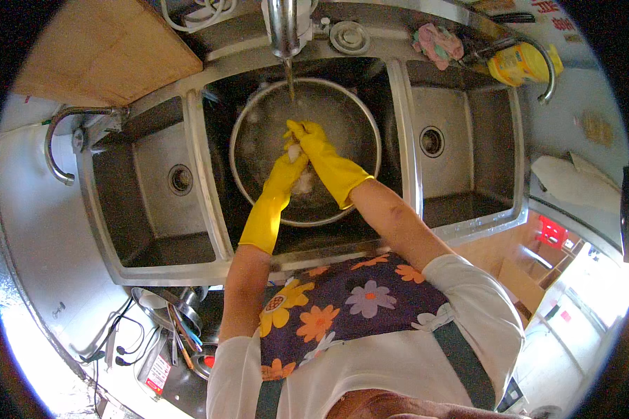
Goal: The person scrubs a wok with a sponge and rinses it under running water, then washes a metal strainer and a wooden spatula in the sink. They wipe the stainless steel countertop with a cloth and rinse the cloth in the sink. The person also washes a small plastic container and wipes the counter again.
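Note:
Yellow rubber gloves cover both hands, which are close together over a large round metal basin (pixel 378 137) in the middle sink. My left hand (pixel 288 168) has its fingers around a small white object (pixel 294 152), too blurred to name. Just above it, my right hand (pixel 310 137) has its fingers bent against the left one; whether it grips the object too is hidden. A pale blurred thing (pixel 305 183) shows in the basin below the hands. From the metal faucet (pixel 284 34), a thin stream of water (pixel 290 78) falls towards the basin behind my fingers.
Steel sinks flank the middle one, with drains at left (pixel 180 179) and right (pixel 432 141). Curved faucets reach in at left (pixel 55 152) and right (pixel 550 73). A wooden board (pixel 115 52), pink cloth (pixel 437 44), yellow container (pixel 519 64) and round metal lid (pixel 349 37) line the back.

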Demonstrator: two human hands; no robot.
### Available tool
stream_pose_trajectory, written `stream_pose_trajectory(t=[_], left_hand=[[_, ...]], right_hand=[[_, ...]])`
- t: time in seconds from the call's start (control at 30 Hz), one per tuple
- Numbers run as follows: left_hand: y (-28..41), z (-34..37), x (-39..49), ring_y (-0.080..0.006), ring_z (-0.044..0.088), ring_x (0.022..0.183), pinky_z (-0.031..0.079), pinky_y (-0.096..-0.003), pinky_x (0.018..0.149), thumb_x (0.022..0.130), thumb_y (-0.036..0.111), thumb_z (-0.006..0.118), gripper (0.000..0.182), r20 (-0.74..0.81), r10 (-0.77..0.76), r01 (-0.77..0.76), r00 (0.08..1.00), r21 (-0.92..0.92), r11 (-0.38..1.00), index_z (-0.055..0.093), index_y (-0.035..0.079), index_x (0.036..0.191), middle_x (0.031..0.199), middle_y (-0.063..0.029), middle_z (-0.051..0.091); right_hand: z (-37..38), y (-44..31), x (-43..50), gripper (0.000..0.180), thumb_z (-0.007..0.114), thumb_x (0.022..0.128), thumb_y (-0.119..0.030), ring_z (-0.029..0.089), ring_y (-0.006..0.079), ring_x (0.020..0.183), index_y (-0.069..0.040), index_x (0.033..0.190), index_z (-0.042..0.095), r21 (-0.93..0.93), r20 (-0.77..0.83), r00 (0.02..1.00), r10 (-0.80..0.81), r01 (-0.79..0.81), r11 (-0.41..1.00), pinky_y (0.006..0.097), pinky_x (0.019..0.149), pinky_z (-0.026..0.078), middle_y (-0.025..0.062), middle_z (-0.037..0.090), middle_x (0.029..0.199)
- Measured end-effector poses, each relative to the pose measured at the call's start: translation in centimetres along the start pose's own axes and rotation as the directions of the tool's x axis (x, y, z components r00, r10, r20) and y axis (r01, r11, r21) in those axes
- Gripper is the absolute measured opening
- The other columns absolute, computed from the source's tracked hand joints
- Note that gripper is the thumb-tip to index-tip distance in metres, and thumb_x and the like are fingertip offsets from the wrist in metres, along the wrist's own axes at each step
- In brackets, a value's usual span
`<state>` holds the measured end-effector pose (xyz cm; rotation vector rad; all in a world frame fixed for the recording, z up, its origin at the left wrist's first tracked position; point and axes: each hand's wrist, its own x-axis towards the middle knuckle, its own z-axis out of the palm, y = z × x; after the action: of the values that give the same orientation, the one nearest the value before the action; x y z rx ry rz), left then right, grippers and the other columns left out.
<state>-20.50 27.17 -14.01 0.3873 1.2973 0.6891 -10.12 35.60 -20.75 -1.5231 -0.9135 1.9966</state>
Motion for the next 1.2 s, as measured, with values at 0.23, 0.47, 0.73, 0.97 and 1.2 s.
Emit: stream_pose_trajectory(t=[0.23, 0.47, 0.73, 0.97, 1.2], left_hand=[[-0.6, -0.1, 0.8, -0.0132, 0.056, 0.055, 0.044, -0.0301, 0.046, 0.097, 0.031, 0.066, 0.025, -0.151, 0.094, -0.08, 0.984, 0.101, 0.992, 0.067, 0.011, 0.111, 0.077, -0.0026, 0.062], [-6.3, -0.3, 5.4, -0.0285, 0.069, 0.089, 0.053, -0.0435, 0.072, 0.094, 0.033, 0.068, 0.038, -0.086, 0.108, -0.03, 0.99, 0.63, 0.776, 0.062, 0.013, 0.127, 0.097, -0.0139, 0.07], [-7.8, -3.2, 3.3, -0.0394, 0.056, 0.127, 0.046, -0.0445, 0.105, 0.083, 0.045, 0.077, 0.068, 0.141, 0.038, -0.142, 0.989, 0.859, 0.491, 0.056, 0.016, 0.14, 0.136, -0.0178, 0.062], [4.2, -1.0, -0.6, -0.0218, 0.06, 0.116, 0.051, -0.0335, 0.095, 0.094, 0.031, 0.07, 0.045, -0.071, 0.414, -0.369, 0.908, 0.333, 0.868, 0.063, 0.004, 0.129, 0.12, -0.0102, 0.068], [8.6, 5.0, -2.7, -0.0125, 0.062, 0.081, 0.054, -0.0297, 0.07, 0.101, 0.026, 0.058, 0.024, -0.015, 0.473, -0.472, 0.881, -0.088, 0.877, 0.066, 0.009, 0.116, 0.094, -0.0031, 0.065]], right_hand=[[-0.2, 2.2, 0.7, 0.026, 0.063, 0.099, -0.021, 0.071, 0.0301, 0.08, -0.001, 0.115, 0.065, 0.288, 0.222, 0.959, -0.178, 0.11, 0.951, 0.0402, 0.066, 0.058, 0.0167, 0.072, 0.103], [-3.7, 4.7, 5.5, 0.025, 0.062, 0.098, -0.024, 0.069, 0.0329, 0.091, -0.005, 0.114, 0.068, -0.24, -0.268, 0.964, -0.001, -0.066, 0.968, 0.0425, 0.075, 0.056, 0.0141, 0.072, 0.105], [-7.7, 1.7, 5.2, 0.046, 0.064, 0.098, -0.016, 0.062, 0.0327, 0.113, -0.009, 0.142, 0.053, 0.218, -0.24, 0.964, 0.114, -0.061, 0.974, 0.0445, 0.091, 0.053, 0.0111, 0.058, 0.139], [-2.5, -9.8, -1.9, 0.042, 0.061, 0.096, -0.008, 0.061, 0.0372, 0.121, 0.004, 0.136, 0.055, 0.475, 0.473, 0.834, -0.282, 0.028, 0.88, 0.048, 0.107, 0.05, 0.0216, 0.06, 0.136], [-0.9, -18.1, -7.9, 0.03, 0.064, 0.096, -0.008, 0.073, 0.023, 0.082, 0.001, 0.125, 0.064, 0.351, 0.342, 0.838, -0.426, 0.306, 0.885, 0.0377, 0.075, 0.062, 0.0164, 0.073, 0.111]])
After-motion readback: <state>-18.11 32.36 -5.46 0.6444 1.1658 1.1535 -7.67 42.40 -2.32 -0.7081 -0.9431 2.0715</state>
